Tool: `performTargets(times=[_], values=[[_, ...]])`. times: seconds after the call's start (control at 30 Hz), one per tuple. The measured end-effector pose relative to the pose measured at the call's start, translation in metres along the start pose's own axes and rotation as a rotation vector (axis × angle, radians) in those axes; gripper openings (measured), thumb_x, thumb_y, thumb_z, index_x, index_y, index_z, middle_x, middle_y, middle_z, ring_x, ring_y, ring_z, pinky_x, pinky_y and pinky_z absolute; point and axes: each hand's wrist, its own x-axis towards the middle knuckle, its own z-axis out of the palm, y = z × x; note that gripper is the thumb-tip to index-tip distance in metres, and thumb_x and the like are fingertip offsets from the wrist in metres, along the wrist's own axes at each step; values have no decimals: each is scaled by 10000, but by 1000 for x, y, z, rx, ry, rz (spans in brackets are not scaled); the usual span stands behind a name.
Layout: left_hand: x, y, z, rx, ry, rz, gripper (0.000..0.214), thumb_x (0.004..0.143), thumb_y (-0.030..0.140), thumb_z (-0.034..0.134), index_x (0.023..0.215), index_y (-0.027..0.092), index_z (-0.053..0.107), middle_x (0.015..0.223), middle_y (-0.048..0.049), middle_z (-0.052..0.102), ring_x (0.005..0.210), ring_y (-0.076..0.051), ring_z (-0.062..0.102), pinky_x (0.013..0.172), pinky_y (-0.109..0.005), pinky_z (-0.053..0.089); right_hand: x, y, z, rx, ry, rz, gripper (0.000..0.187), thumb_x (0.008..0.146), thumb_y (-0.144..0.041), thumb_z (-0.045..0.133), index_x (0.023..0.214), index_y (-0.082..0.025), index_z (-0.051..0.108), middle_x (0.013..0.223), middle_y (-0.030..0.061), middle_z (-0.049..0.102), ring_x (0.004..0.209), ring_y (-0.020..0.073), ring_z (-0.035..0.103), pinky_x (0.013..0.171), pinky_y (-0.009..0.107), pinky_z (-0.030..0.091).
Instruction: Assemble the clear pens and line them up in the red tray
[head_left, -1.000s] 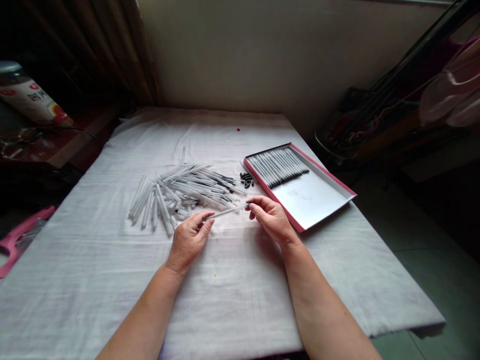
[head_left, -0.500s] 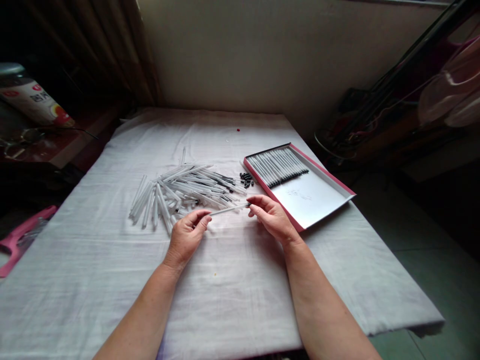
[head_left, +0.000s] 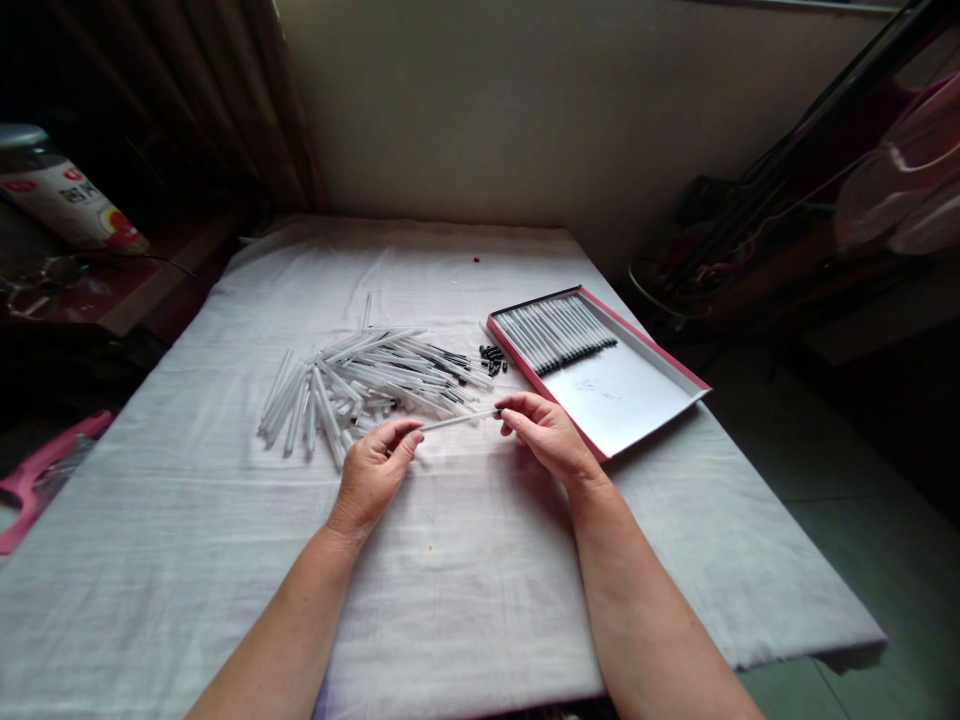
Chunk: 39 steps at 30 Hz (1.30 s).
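A slim whitish pen (head_left: 459,420) spans the gap between my two hands above the cloth. My left hand (head_left: 381,455) pinches one end between thumb and fingers. At the other end, which looks dark, the thumb and fingers of my right hand (head_left: 541,432) are closed on the tip; whether a separate black cap is there I cannot tell. Just beyond my left hand lies a loose pile of translucent white pen tubes (head_left: 360,375), some showing black ends. Small black caps (head_left: 493,358) are heaped between the pile and the box.
A shallow pink-edged box (head_left: 645,395) at the right holds a neat row of black-ended pens (head_left: 559,330). A tiny red piece (head_left: 476,260) lies towards the back of the cloth-covered table (head_left: 450,620). A labelled jar (head_left: 71,195) stands on a side surface at the left.
Both hands keep their hold on the pen. My right hand and its end of the pen have shifted very slightly; the pile, caps and box look unchanged.
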Motion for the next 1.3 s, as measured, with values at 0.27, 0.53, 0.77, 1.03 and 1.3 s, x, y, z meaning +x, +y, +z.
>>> performTargets(times=[0.27,0.53,0.77,1.03,1.3], values=[[0,0,0,-3,4,3,277,779,387,630,927,176,734,772,-35,721,593,-124,592,559,-216,477,0,0,1,-23,3,23,337,761,-494,646,859,-171,644,764,29,663,557,103,544,467,225,400],[0,-1,0,0,-4,7,287,780,398,626,931,178,732,794,-41,725,615,-132,599,565,-220,480,-1,-2,1,-44,8,48,315,761,-483,641,773,-168,634,727,27,654,566,105,540,463,220,405],[0,-1,1,-8,0,11,280,775,396,633,921,180,736,785,-40,724,600,-128,592,553,-216,479,-1,-1,1,-32,3,43,298,730,-452,682,830,-174,643,770,26,658,573,106,547,445,210,395],[0,-2,0,-14,-6,3,276,776,391,635,927,183,734,802,-40,723,618,-131,595,563,-217,471,-2,-2,1,-28,5,57,308,748,-461,669,851,-173,643,732,18,651,534,97,525,447,216,407],[0,-2,0,-6,-7,0,272,773,383,637,926,181,736,775,-34,719,608,-127,587,574,-219,470,0,1,1,-61,2,56,349,771,-518,625,776,-170,611,704,21,636,517,95,521,410,204,365]])
